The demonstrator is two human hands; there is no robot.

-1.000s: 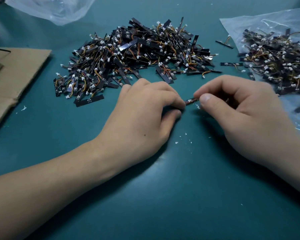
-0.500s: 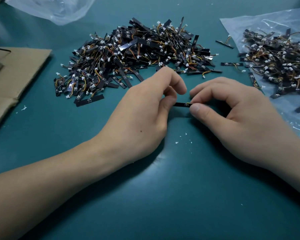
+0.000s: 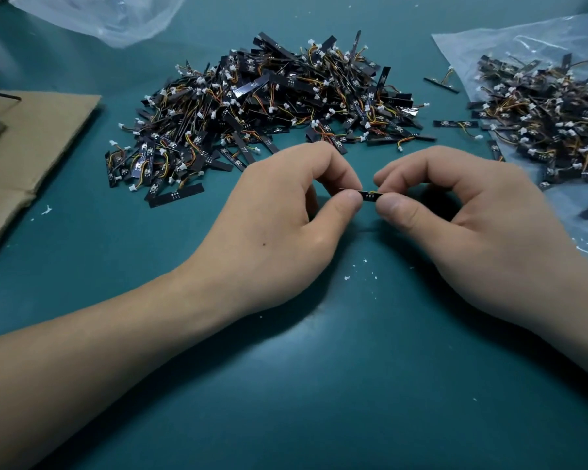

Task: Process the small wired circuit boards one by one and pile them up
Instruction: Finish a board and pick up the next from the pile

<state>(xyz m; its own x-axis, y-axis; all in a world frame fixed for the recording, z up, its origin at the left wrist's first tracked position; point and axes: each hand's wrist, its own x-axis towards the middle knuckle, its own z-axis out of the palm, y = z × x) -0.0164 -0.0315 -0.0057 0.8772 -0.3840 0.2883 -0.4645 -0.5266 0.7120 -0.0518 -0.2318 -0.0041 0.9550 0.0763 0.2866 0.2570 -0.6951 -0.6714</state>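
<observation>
right bag (image 3: 523, 39): loose boards (image 3: 550, 120) are heaped on it.
held board (image 3: 369, 195): pinched at both ends by left hand (image 3: 279, 218) and right hand (image 3: 472, 225), near big pile (image 3: 269, 110).
hidden: its ends are covered by fingers (image 3: 349, 202).

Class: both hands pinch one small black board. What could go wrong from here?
The left hand and right hand pinch the small black circuit board at its ends; too much bending might crack it or strain its wire. The heap of black wired boards lies just behind the knuckles; a loose wire could snag and drag boards out.
</observation>
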